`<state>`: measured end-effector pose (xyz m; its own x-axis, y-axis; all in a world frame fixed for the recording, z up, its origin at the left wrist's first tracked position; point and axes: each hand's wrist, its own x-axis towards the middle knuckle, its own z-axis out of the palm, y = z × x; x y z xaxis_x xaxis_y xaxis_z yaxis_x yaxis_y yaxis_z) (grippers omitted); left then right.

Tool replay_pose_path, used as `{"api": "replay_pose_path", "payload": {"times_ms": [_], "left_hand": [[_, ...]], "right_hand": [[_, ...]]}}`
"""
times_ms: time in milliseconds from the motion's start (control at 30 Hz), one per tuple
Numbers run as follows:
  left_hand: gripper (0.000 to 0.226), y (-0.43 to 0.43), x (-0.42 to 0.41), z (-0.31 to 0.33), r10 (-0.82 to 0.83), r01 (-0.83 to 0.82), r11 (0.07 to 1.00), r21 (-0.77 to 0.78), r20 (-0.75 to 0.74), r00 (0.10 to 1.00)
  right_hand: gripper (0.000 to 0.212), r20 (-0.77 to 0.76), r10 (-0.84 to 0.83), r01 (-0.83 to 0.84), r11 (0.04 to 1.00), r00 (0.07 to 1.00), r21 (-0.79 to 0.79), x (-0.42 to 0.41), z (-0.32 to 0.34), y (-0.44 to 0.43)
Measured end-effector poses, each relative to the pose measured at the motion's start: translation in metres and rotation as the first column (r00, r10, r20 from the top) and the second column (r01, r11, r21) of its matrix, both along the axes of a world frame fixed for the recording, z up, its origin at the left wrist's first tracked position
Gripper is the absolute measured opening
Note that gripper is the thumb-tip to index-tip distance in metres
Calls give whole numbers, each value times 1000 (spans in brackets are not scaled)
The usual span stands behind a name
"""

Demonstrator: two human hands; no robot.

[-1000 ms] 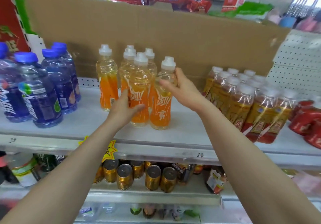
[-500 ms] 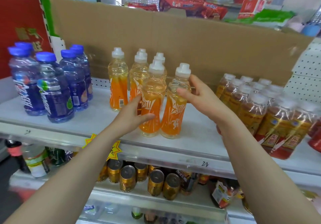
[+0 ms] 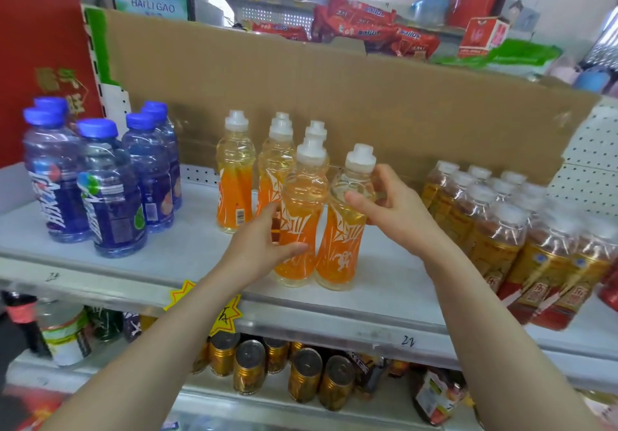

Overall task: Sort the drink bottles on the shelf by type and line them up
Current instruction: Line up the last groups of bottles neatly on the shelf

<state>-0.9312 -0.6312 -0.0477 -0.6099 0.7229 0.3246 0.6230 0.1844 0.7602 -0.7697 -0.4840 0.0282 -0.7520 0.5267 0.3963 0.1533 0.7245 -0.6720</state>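
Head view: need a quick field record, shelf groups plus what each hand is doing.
shelf: white, upper tier
left group: blue bottles
right group: amber tea bottles
left hand: holds front-left orange bottle, low on its body
right hand: holds front-right orange bottle, near its shoulder
held bottles: upright, side by side
below: gold cans

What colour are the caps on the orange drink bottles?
White caps, head view.

Tea bottles (image 3: 501,240) at 3 o'clock are blurred and their labels unreadable; the red bottles (image 3: 610,292) beyond them are cut by the frame edge. Fingertips of the left hand (image 3: 257,246) are hidden behind the left front bottle (image 3: 304,196). Contact of the right hand (image 3: 398,216) on the far side of the right front bottle (image 3: 341,250) cannot be determined.
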Motion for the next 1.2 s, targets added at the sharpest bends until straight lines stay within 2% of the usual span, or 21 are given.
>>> {"api": "replay_pose_path", "payload": {"times_ms": [400,633,767,833,900,933,967,1000,1067,1133,1200], "left_hand": [[84,-40,-39,-2,104,-105,994,-24,-43,994],[72,-57,-64,-1,188,-188,982,-2,-14,982],[73,-59,-67,-2,175,-175,985,15,-5,985],[75,-60,-68,-3,151,-151,989,2,1,989],[81,-61,-71,-2,125,-125,992,-3,15,992],[82,-62,-73,-1,119,-119,993,15,13,993],[82,-63,-74,2,116,-116,992,50,14,993],[80,-64,-74,7,109,-111,988,103,24,994],[77,-65,-74,20,95,-103,969,223,48,994],[70,-64,-77,36,121,-121,951,284,18,992],[63,-60,-87,48,155,-140,940,313,-23,988]], "right_hand": [[41,-44,22,-23,1000,999,-19,-41,-5,-32],[54,-44,15,-11,997,999,76,-82,-5,-47],[62,-24,21,-20,999,999,32,-89,-10,-41],[60,-112,-4,-1,999,994,-47,-87,-9,-31],[47,-266,-141,122,989,953,-85,-87,-1,-17],[45,-286,-218,209,976,933,-60,-91,3,-6],[49,-248,-267,270,963,931,-22,-96,6,5],[57,-148,-287,293,956,946,19,-102,10,13],[75,48,-248,247,969,968,31,-116,12,24],[73,128,-168,170,985,978,-10,-128,12,30],[63,125,-159,163,987,979,-17,-137,11,34]]}}
